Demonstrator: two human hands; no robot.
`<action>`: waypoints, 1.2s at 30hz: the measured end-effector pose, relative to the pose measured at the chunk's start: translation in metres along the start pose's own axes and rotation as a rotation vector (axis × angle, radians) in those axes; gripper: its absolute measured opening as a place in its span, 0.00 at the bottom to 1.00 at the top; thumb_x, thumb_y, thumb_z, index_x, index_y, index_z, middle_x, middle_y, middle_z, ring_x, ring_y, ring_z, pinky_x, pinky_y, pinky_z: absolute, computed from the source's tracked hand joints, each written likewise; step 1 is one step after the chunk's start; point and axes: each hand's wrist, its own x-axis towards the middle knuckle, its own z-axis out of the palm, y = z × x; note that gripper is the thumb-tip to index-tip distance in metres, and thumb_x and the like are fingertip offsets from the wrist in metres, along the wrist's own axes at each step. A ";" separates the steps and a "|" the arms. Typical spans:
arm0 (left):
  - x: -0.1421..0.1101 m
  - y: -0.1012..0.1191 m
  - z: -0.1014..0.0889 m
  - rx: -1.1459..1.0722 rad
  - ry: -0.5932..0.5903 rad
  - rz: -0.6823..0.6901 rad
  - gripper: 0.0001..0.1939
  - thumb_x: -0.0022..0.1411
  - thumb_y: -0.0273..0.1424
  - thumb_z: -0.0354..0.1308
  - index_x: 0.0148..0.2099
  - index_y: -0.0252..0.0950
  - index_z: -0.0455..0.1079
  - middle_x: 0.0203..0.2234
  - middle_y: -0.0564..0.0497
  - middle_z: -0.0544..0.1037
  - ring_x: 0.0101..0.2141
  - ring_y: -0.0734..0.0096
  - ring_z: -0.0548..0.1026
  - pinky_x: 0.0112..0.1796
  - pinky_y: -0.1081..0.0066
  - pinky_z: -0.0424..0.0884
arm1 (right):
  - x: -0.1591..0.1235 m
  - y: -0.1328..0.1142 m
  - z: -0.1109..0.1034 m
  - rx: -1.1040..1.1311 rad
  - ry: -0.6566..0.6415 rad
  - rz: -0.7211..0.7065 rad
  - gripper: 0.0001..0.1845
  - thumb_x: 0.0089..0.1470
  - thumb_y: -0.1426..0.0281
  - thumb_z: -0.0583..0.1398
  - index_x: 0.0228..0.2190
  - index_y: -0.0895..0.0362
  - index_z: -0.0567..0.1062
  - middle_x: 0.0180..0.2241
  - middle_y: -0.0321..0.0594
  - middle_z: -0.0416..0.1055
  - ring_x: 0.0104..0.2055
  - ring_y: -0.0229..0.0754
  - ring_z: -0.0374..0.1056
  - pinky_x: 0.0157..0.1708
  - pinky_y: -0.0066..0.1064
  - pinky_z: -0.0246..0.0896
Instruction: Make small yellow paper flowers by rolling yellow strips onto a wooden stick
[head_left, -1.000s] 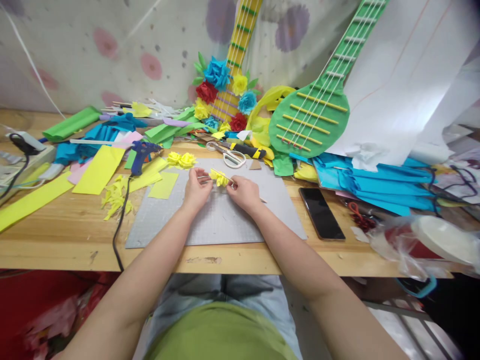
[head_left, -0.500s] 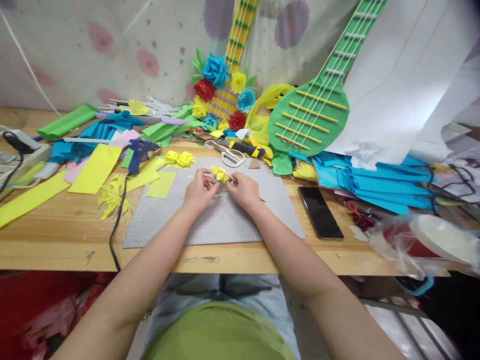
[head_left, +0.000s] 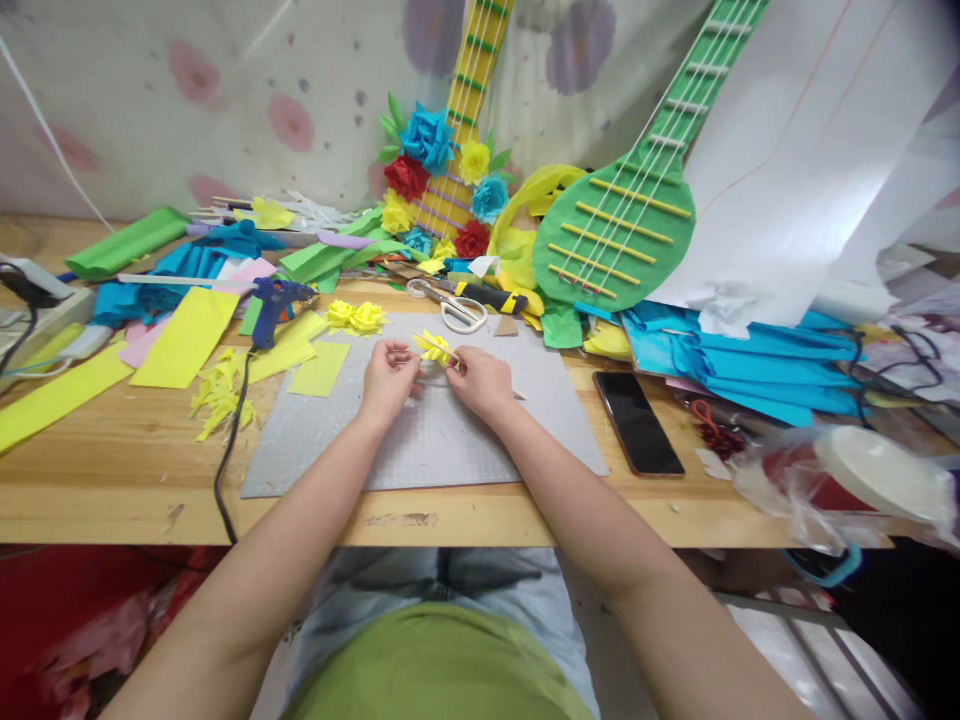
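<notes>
A small yellow crepe-paper flower (head_left: pixel 431 348) is held up between my hands over the grey cutting mat (head_left: pixel 450 450). My right hand (head_left: pixel 484 383) is closed on a thin wooden stick (head_left: pixel 441 344), which lies across the flower. At the flower's lower left edge, my left hand (head_left: pixel 390 382) has its thumb and fingertips pinched together on the paper. Finished-looking yellow paper flowers (head_left: pixel 355 318) sit at the mat's top left corner. Beyond the mat's top edge lie white-handled scissors (head_left: pixel 463 315) beside a black and yellow utility knife (head_left: pixel 491 298).
A blue glue gun (head_left: pixel 276 308) rests on the left, its cord running to the table edge. Yellow paper pieces (head_left: pixel 319 369) and scraps lie near it. A phone (head_left: pixel 637 422) is right of the mat. A green paper-covered instrument (head_left: pixel 615 240) leans at the back.
The stick has swung across the flower and shows more of its length. My left fingers have shifted slightly at the flower's edge. The whole view has drifted a little left.
</notes>
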 end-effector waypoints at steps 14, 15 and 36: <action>0.008 -0.013 -0.008 0.262 0.058 0.186 0.15 0.46 0.30 0.57 0.37 0.37 0.59 0.29 0.52 0.71 0.23 0.79 0.69 0.21 0.78 0.66 | 0.002 0.005 0.001 0.017 0.031 -0.013 0.07 0.50 0.67 0.52 0.30 0.53 0.70 0.32 0.34 0.72 0.32 0.36 0.65 0.26 0.26 0.47; 0.009 -0.013 -0.008 0.268 0.064 0.199 0.15 0.46 0.30 0.57 0.37 0.37 0.59 0.29 0.52 0.71 0.23 0.79 0.69 0.21 0.78 0.66 | 0.002 0.006 0.001 0.018 0.035 -0.007 0.07 0.49 0.67 0.52 0.30 0.53 0.70 0.32 0.34 0.72 0.32 0.36 0.65 0.26 0.26 0.47; -0.001 -0.010 0.001 0.211 -0.029 0.164 0.14 0.47 0.30 0.55 0.37 0.38 0.56 0.30 0.54 0.69 0.24 0.77 0.72 0.21 0.77 0.68 | -0.005 -0.006 0.000 0.125 0.044 -0.155 0.14 0.51 0.67 0.51 0.40 0.53 0.68 0.32 0.35 0.72 0.34 0.37 0.66 0.31 0.26 0.51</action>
